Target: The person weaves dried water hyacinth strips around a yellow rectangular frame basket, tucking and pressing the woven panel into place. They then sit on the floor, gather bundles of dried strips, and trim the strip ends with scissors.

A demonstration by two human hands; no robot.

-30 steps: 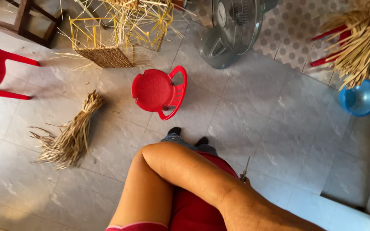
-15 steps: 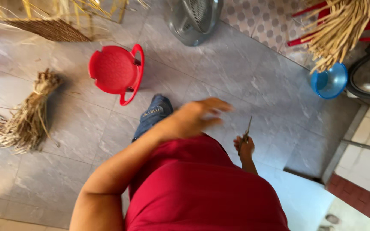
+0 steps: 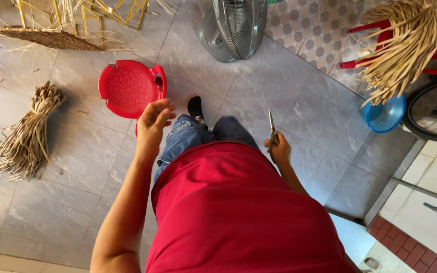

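Head view, looking down: right hand [image 3: 279, 150] gripping a slim metal knife [image 3: 271, 126], blade pointing up, beside the right thigh; left hand [image 3: 154, 123] hovering open, fingers loosely curled, over a red plastic stool [image 3: 127, 88]. Lying further left, a tied bundle of dry straw [image 3: 21, 139] on the grey tiled floor [image 3: 304, 101]. Standing beyond, a grey fan [image 3: 233, 25]; sitting at right, a blue bowl [image 3: 383, 116].
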